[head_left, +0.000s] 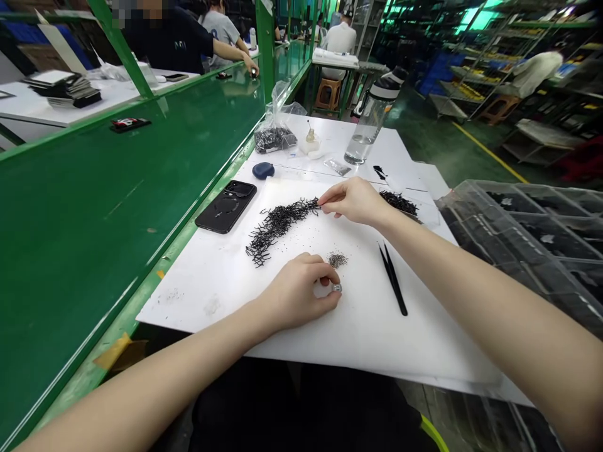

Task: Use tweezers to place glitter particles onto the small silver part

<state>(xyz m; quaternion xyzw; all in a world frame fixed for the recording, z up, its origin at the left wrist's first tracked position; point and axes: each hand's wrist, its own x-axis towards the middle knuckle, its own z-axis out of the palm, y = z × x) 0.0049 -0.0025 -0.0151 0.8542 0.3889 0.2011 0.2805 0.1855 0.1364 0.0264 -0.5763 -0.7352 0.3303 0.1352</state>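
The narrowly pinched right hand (351, 201), its hold unclear, touches the top end of the diagonal black-piece heap (277, 227); the curled left hand (299, 292), just below, grips a small silver piece (336, 287).

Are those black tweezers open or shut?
Open. The black tweezers lie on the white sheet, and their two pointed tips stand apart, meeting only at the end nearest the person.

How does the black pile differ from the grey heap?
The black pile is far larger than the grey heap, and stretches in a long strip where the heap is a compact patch. The pile shows thin black pieces; the heap looks like fine specks. The right hand reaches the pile's end; the heap sits near the left hand, holding a silver piece. Both lie on the white board.
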